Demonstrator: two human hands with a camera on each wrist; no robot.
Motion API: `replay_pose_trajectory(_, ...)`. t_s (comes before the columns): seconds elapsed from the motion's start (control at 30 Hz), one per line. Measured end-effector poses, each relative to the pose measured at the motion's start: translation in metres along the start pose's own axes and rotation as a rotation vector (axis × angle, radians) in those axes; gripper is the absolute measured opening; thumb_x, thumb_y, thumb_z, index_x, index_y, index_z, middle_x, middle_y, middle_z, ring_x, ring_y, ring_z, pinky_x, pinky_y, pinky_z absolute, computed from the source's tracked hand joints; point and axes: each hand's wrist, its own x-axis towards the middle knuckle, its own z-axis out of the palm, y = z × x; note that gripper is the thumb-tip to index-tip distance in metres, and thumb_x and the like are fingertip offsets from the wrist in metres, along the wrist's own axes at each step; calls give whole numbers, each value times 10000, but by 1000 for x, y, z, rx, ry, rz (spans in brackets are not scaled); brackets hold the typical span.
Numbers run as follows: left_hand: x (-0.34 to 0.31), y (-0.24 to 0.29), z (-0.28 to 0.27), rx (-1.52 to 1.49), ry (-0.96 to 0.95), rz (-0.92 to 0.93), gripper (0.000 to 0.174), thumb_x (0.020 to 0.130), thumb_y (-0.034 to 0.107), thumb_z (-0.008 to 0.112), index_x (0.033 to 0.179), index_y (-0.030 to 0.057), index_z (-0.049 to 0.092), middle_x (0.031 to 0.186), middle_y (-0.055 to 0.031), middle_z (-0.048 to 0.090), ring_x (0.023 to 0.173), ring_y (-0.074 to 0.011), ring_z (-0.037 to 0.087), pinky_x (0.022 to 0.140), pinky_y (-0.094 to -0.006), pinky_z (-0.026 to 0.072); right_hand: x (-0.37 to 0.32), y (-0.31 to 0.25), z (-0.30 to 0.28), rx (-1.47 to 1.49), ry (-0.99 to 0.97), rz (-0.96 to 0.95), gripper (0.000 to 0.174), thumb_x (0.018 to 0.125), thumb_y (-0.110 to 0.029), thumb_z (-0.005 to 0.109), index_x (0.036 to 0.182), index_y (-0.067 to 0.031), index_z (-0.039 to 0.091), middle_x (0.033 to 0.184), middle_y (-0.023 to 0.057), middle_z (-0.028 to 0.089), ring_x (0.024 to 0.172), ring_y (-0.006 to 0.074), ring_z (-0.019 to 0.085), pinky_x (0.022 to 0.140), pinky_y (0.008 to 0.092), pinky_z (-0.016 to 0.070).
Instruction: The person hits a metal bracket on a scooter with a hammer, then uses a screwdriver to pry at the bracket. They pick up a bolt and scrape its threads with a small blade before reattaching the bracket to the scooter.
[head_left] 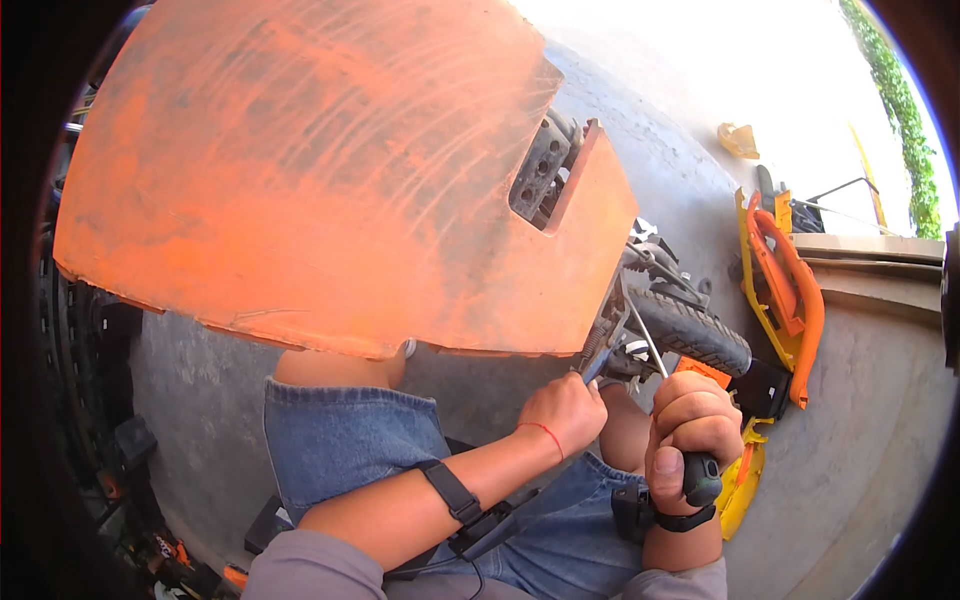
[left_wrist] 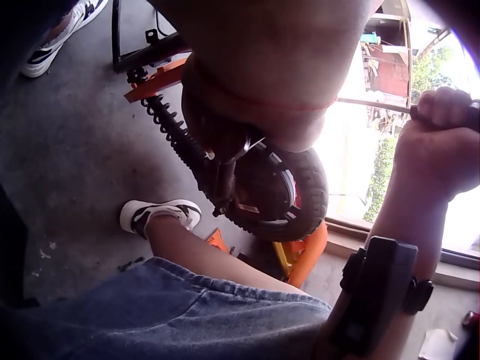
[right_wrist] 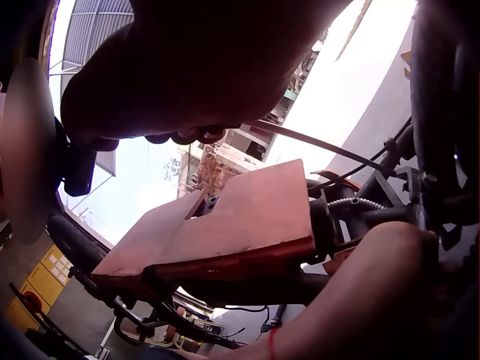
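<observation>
I've got the right hand (head_left: 693, 425) wrapped round the screwdriver's (head_left: 704, 482) black handle; its shaft slants away to the frame (head_left: 602, 342), just past the left hand (head_left: 565, 412). Left is at the frame, near the orange panel's (head_left: 300, 200) lower right corner; fingers mostly hidden, I can't tell if pinching. Tyre (head_left: 695, 332) just beyond the hands; orange part (head_left: 805, 300) on floor (head_left: 850, 440) farther right.

Two shoes (left_wrist: 136, 217), one red bracelet (head_left: 545, 431), one held tool (head_left: 702, 480) and one large panel (head_left: 320, 190) show.
</observation>
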Motion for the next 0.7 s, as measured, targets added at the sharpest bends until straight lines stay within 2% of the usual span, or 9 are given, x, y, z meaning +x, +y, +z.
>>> replay_pose_trajectory(0.07,-1,2,0,-5,-2,0,416,942,297,455,946,-88,613,928,-331,643,908,-461,637,829,-492,506,2,3,-5,33,-15,0,204,758,-143,679,725,-56,497,582,46,499,481,192,486,463,322,432)
replay_pose_trajectory(0.3,0,1,-1,-15,-8,-4,417,942,297,456,951,-89,614,925,-331,643,906,-462,637,827,-494,506,1,8,-6,69,28,33,231,771,-169,680,722,-55,485,584,50,485,483,181,459,464,316,376)
replay_pose_trajectory(0.4,-1,0,1,-9,-5,-1,416,942,295,456,949,-89,614,924,-329,644,907,-461,638,828,-494,506,2,17,-6,35,89,35,235,775,-178,678,722,-62,480,592,50,488,489,179,457,474,314,376)
replay_pose_trajectory(0.53,-1,1,-3,-8,-19,4,416,943,294,454,947,-90,614,926,-325,646,905,-461,637,830,-494,505,3,9,-13,64,14,45,232,780,-182,675,724,-68,481,596,50,495,497,182,460,481,310,375)
replay_pose_trajectory(0.7,-2,1,-1,-6,-5,9,415,943,294,454,949,-91,610,920,-323,647,899,-462,638,827,-497,504,8,9,-5,43,28,42,214,767,-157,672,721,-64,485,589,46,499,491,188,460,475,314,380)
